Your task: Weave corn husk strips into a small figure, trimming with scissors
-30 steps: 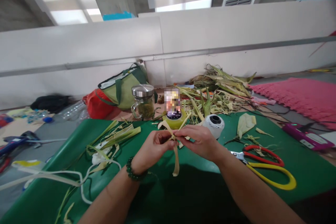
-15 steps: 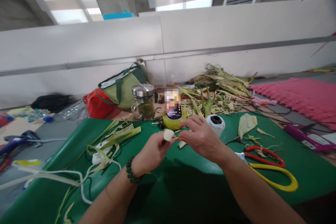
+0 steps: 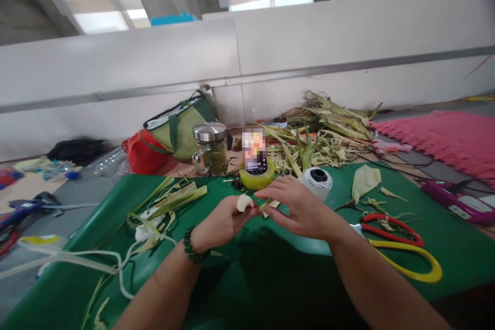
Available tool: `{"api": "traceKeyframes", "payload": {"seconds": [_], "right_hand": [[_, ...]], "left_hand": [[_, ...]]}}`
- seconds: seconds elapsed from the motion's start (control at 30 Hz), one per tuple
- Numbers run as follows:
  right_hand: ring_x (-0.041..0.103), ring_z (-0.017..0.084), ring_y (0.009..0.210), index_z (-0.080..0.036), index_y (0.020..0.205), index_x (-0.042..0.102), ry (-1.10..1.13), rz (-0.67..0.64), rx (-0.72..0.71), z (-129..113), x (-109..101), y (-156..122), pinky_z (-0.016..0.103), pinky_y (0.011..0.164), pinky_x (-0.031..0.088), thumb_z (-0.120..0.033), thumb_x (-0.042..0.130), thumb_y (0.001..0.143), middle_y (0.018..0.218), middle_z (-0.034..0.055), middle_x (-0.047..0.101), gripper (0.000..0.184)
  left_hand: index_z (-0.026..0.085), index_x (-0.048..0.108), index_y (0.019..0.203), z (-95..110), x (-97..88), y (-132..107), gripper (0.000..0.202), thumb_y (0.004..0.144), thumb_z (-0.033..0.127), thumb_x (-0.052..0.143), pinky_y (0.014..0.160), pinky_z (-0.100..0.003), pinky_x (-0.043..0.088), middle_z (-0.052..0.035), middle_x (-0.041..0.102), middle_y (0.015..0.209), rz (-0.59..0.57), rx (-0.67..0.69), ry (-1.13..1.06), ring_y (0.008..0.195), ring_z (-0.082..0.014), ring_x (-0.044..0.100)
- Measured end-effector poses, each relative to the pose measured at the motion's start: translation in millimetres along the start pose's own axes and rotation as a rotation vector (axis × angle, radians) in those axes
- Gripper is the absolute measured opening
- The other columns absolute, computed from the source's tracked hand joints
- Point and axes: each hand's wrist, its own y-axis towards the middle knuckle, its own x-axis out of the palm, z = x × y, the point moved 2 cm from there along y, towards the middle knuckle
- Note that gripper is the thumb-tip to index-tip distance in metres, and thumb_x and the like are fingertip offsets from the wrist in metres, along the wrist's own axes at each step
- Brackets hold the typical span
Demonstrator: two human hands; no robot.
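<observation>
The left hand [image 3: 222, 221], a green bead bracelet [image 3: 190, 248] at its wrist, has its fingers closed on a pale husk piece [image 3: 245, 203] above the green surface [image 3: 460, 250]. The right hand [image 3: 299, 210] bends in close beside it (I can't tell from here whether those fingers grip anything). A white spool [image 3: 320, 186] stands just beyond; scissors [image 3: 404, 244] lie off to the right.

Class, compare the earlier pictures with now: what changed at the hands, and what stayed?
The pale husk piece no longer hangs down; a rounded end now shows at the left hand, which still holds it. The right hand stays close beside, its hold unclear. The scissors, spool and jar stayed put.
</observation>
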Motion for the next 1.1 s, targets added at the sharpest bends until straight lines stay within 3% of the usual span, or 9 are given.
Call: {"api": "traceKeyframes", "payload": {"seconds": [0.17,0.43,0.53,0.6,0.7,0.77,0.87,1.0,1.1], "right_hand": [[0.054,0.016,0.071,-0.022,0.076,0.066,-0.144,0.143,-0.088,-10,5,0,0.047,0.099,0.027,-0.019,0.05,0.087,0.069,0.0,0.065,0.019],[0.049,0.015,0.064,-0.019,0.071,0.061,-0.099,0.298,-0.216,-22,11,3,0.037,0.086,0.039,-0.009,0.047,0.081,0.06,0.0005,0.06,0.02],[0.049,0.016,0.065,-0.02,0.072,0.06,-0.032,0.305,-0.211,-21,11,4,0.035,0.079,0.042,-0.01,0.047,0.082,0.062,0.0012,0.061,0.019],[0.052,0.017,0.069,-0.019,0.078,0.061,0.058,0.36,-0.19,-18,7,3,0.034,0.074,0.043,-0.011,0.047,0.083,0.07,0.0032,0.064,0.017],[0.056,0.019,0.081,-0.017,0.091,0.06,0.152,0.549,-0.027,-11,-2,-2,0.032,0.071,0.044,-0.013,0.045,0.088,0.086,0.0084,0.064,0.016],[0.056,0.017,0.073,-0.017,0.082,0.059,0.137,0.618,0.093,-7,-6,-5,0.029,0.064,0.043,-0.017,0.042,0.091,0.076,0.0068,0.061,0.02],[0.05,0.015,0.057,-0.018,0.064,0.055,0.023,0.484,0.165,-3,0,-5,0.027,0.055,0.037,-0.026,0.043,0.093,0.058,0.0023,0.055,0.032],[0.057,0.016,0.066,-0.018,0.073,0.062,-0.062,0.27,0.193,1,16,0,0.027,0.059,0.039,-0.031,0.058,0.086,0.07,0.0038,0.065,0.019],[0.057,0.016,0.067,-0.019,0.077,0.063,-0.076,0.254,0.123,0,20,2,0.026,0.059,0.041,-0.024,0.056,0.088,0.071,0.003,0.066,0.014]], "left_hand": [[0.017,0.066,0.067,-1,16.1,-1,0.016,0.076,0.018,0.053,0.06,-0.024,0.039,-0.0038,0.065,0.067,0.076,0.081,0.309,0.062,-0.0163,0.054],[0.017,0.066,0.063,-15,29.7,3,0.018,0.069,0.01,0.051,0.052,-0.027,0.032,-0.0064,0.065,0.064,0.099,0.189,0.532,0.055,-0.017,0.051],[0.017,0.065,0.058,-14,28.0,6,0.018,0.069,0.01,0.053,0.053,-0.026,0.033,-0.0041,0.064,0.061,0.127,0.186,0.37,0.054,-0.0153,0.049],[0.016,0.066,0.059,-9,24.1,8,0.019,0.073,0.018,0.054,0.055,-0.025,0.037,-0.0026,0.064,0.061,0.122,0.136,0.123,0.057,-0.0153,0.051],[0.014,0.072,0.072,-4,17.2,9,0.029,0.077,0.039,0.058,0.059,-0.024,0.043,-0.0037,0.067,0.064,0.12,-0.082,-0.288,0.063,-0.0162,0.057],[0.013,0.074,0.087,-2,13.8,9,0.039,0.075,0.048,0.061,0.063,-0.024,0.046,-0.0066,0.07,0.071,0.14,-0.215,-0.482,0.068,-0.0174,0.061],[0.013,0.073,0.095,1,10.4,7,0.043,0.074,0.048,0.063,0.07,-0.026,0.049,-0.01,0.073,0.081,0.17,-0.239,-0.627,0.077,-0.0191,0.064],[0.012,0.074,0.087,3,7.1,6,0.04,0.072,0.048,0.065,0.07,-0.028,0.05,-0.0111,0.073,0.085,0.195,-0.199,-0.654,0.081,-0.0215,0.065],[0.012,0.075,0.086,0,5.2,7,0.039,0.069,0.047,0.068,0.066,-0.026,0.049,-0.0101,0.074,0.083,0.233,-0.215,-0.609,0.078,-0.0203,0.065]]}}
